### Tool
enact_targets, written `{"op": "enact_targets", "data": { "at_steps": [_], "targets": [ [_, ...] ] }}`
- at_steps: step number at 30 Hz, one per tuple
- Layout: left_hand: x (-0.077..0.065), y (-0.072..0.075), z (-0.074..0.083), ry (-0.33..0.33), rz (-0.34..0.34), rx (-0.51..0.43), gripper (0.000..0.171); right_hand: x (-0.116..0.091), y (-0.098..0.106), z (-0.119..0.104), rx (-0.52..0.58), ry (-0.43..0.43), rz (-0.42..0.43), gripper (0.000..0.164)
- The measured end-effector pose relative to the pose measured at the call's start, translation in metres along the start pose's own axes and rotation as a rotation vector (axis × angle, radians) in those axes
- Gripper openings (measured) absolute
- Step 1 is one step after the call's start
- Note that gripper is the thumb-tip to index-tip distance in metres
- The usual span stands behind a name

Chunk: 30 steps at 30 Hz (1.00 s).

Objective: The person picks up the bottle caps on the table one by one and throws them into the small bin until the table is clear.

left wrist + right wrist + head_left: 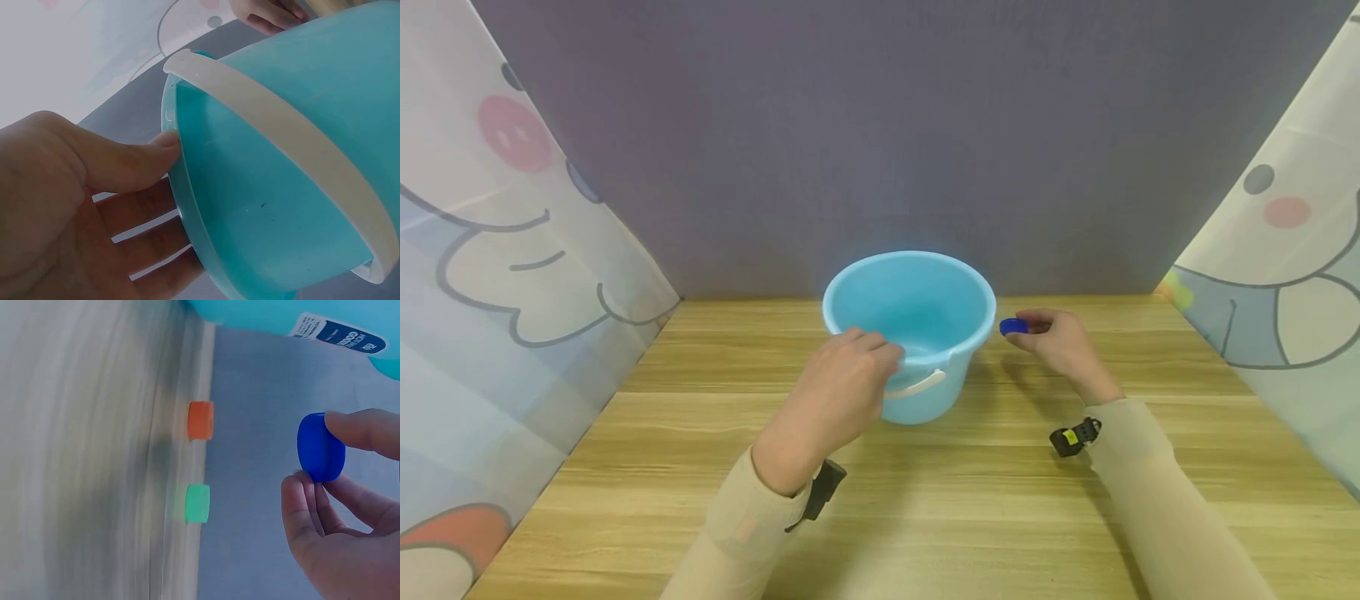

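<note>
A light blue bucket [917, 287] stands upright on the wooden table, with its white handle [281, 128] hanging down along the near side. My left hand [850, 375] grips the bucket's near rim, thumb on one face and fingers on the other, as the left wrist view shows. To the right of the bucket, my right hand [1060, 346] pinches a short blue disc [320, 447] between thumb and fingers. The disc is held above the table, beside the rim and outside the bucket. In the head view part of it is covered by the fingers.
In the right wrist view an orange disc [200, 420] and a green disc [198, 503] sit on the tabletop [94, 456], apart from each other. A dark grey panel [887, 150] rises behind the table. Cartoon-printed sheets [527, 250] flank both sides.
</note>
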<state>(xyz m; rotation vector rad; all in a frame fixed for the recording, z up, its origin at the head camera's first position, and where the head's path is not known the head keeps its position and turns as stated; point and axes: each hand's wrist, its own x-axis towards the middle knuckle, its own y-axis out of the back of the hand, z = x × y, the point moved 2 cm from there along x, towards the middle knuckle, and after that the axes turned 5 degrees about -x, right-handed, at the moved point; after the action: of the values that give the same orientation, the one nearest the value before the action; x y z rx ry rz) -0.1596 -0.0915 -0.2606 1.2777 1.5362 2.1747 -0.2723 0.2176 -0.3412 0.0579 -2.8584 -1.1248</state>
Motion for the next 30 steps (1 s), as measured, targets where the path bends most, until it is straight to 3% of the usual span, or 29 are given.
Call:
{"op": "enact_targets", "data": {
  "at_steps": [30],
  "targets": [
    [0.0,0.0,-0.001,0.005,0.0,0.019,0.014,-0.002,-0.006,-0.024,0.251,-0.031,0.099,0.063]
  ]
}}
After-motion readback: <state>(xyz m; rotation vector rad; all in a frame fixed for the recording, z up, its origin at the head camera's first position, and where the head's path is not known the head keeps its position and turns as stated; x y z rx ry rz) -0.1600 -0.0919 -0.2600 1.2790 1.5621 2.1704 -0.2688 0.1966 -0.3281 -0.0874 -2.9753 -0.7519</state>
